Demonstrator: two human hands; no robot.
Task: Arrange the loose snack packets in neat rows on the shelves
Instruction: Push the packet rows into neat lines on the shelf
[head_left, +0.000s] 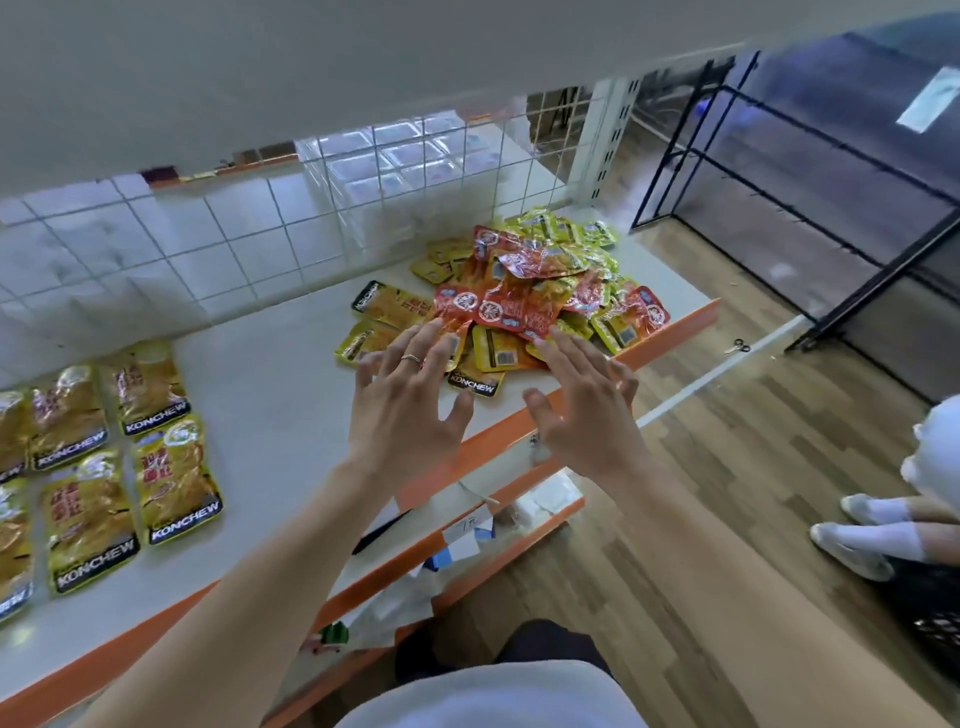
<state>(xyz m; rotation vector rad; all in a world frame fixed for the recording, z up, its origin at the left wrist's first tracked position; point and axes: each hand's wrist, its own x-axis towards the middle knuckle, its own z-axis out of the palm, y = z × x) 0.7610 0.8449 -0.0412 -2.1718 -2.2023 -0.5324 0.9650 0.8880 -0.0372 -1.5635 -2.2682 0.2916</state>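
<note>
Red and yellow foil: the pile of loose packets (530, 296) sits heaped on the white shelf (275, 374), hard against its orange front edge (670, 332). Long axis of the heap runs roughly 8 to 2 o'clock, parallel to that edge. From the hands the pile lies at 12 o'clock. Left hand (410, 400) has fingers spread wide and holds nothing, its tips over the yellow packets at the heap's 7 o'clock corner. Right hand (582, 405) is likewise splayed and empty, tips at a red packet on the 5 o'clock side. Contact vs. hover cannot be told. Both hands about equally near — judgement: a two-handed gather is set up. Finished rows of yellow packets (104, 467) lie at 9 o'clock from the hands, well apart from the heap, so any picked packet would travel that way.
</note>
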